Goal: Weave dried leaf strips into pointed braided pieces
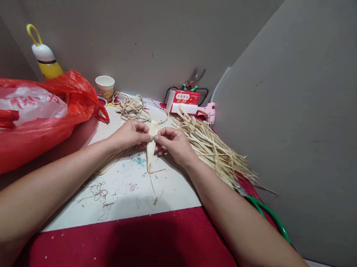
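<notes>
The left hand [129, 133] and the right hand [176, 145] both hold one pale, flat, leaf-like fibre strip [151, 151], each by a narrow thumb-and-finger pinch. The grips meet from opposite sides at the upper part of the strip, an arrangement that appears to keep the piece flat and the pinched section steady. The wide upper end projects above the thumbs; the tapered lower end hangs toward the person, its thin tails visible.

The strip is over a white work sheet [122, 205] laid on a red-covered desk [128, 249]. The sheet probably protects the cover and gives a light background; a dark thread tangle [99, 191] and small scraps lie on it.

A bundle of dry, straw-coloured fibre strips [214, 149] lies beside the right hand, probably for short reach. Green-handled scissors [268, 210] lie at its near end, partly hidden by the right forearm, handles toward the person, which would suit a right-hand pickup. A coil of twisted straw-coloured cord [130, 107] sits beyond the left hand, away from the grip area. The red-and-white rectangular box [183, 102] and the white-and-yellow bottle with a loop handle [47, 61] stand farther back, presumably to leave elbow room
</notes>
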Action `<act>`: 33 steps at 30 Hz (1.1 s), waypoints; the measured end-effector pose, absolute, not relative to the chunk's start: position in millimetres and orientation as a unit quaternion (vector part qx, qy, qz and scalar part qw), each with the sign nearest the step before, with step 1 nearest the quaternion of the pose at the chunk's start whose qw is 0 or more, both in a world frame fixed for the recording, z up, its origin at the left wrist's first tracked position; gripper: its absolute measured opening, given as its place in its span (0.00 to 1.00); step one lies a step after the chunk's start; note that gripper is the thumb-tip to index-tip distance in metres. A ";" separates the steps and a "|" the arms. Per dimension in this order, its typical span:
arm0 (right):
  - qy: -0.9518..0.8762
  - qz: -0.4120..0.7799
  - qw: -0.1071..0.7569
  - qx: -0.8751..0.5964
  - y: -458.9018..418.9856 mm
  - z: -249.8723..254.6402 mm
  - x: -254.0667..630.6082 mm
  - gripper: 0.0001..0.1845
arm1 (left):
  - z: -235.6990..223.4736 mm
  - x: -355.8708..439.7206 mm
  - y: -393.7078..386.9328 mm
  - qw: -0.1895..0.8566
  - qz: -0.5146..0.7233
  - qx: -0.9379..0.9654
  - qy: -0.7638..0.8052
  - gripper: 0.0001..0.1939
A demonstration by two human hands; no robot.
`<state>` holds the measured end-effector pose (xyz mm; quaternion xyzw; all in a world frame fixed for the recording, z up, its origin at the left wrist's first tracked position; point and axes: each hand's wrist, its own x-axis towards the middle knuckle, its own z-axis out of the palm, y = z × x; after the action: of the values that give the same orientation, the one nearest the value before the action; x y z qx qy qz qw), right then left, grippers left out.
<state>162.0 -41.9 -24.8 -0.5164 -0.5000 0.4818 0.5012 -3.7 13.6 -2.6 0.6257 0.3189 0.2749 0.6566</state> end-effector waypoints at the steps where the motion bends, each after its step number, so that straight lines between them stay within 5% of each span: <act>1: -0.501 0.480 0.500 -0.518 -41.7 -25.2 162.2 0.14 | -2.3 -3.4 13.0 0.652 0.277 0.628 0.323 0.08; 21: -0.527 0.385 0.483 -0.584 -43.0 -19.6 156.1 0.07 | -4.3 -1.2 11.5 0.600 0.303 0.660 0.336 0.09; 33: -0.373 0.469 0.596 -0.535 -34.4 -22.7 162.4 0.12 | -5.4 2.9 13.6 0.653 0.393 0.567 0.313 0.05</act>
<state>162.4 -34.4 -22.7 -0.5346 -0.3731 0.4687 0.5961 2.9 13.6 -5.4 0.5668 0.3128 0.3934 0.6528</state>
